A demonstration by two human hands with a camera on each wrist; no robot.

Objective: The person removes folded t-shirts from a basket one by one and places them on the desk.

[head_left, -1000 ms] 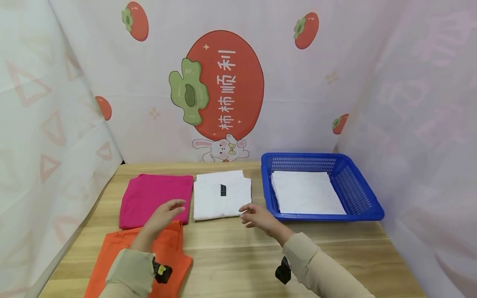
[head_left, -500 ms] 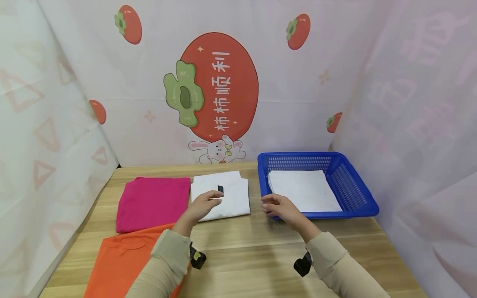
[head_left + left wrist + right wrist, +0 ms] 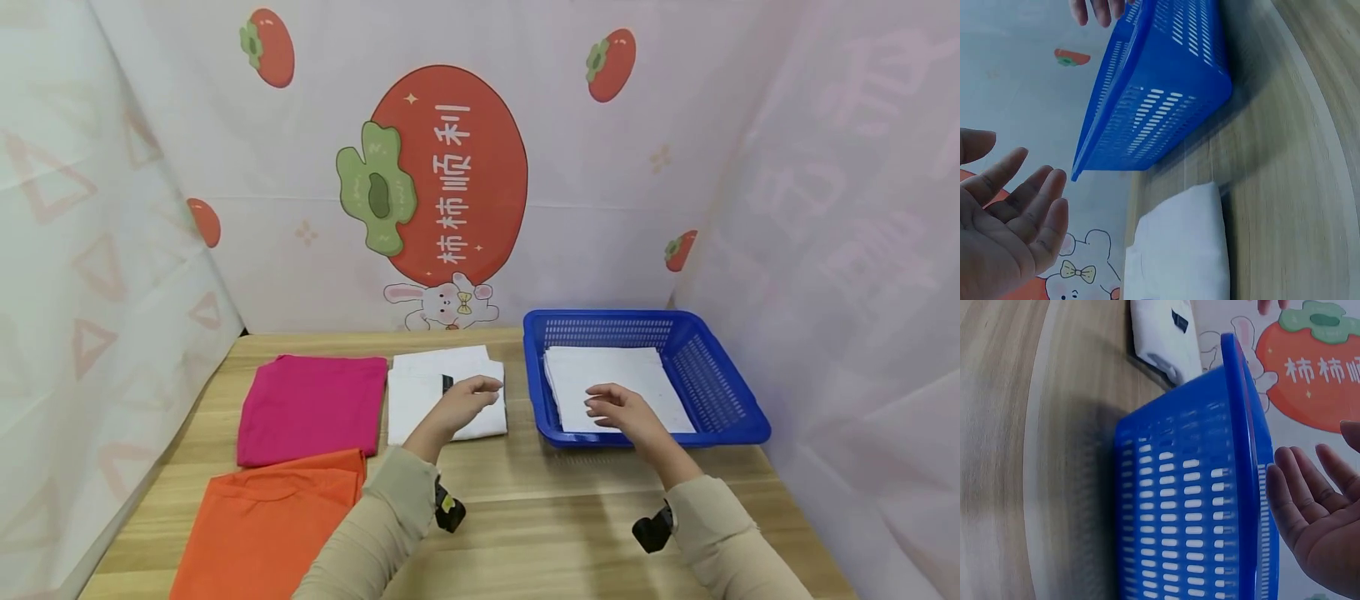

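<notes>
My left hand (image 3: 459, 407) hovers above the right part of a folded white cloth (image 3: 412, 400) with a small black label, its fingers relaxed and holding nothing. My right hand (image 3: 628, 414) is over the front part of a blue plastic basket (image 3: 731, 436), also holding nothing. Inside the basket lies a flat white stack (image 3: 600, 367), possibly folded cloth. In the left wrist view, the left palm (image 3: 997, 244) faces the basket with fingers loosely bent. The right wrist view has the right hand (image 3: 1322, 512) beside the basket's rim, fingers loosely extended.
A folded magenta cloth (image 3: 311, 408) lies left of the white one. In front of it an orange cloth (image 3: 255, 533) spreads toward the table's near left. Printed fabric (image 3: 585, 208) encloses the wooden table (image 3: 525, 533) at the back and sides.
Both hands have moved right: the left from over the orange and magenta cloths to the white cloth, the right from beside the white cloth to over the basket. The cloths and basket stay put.
</notes>
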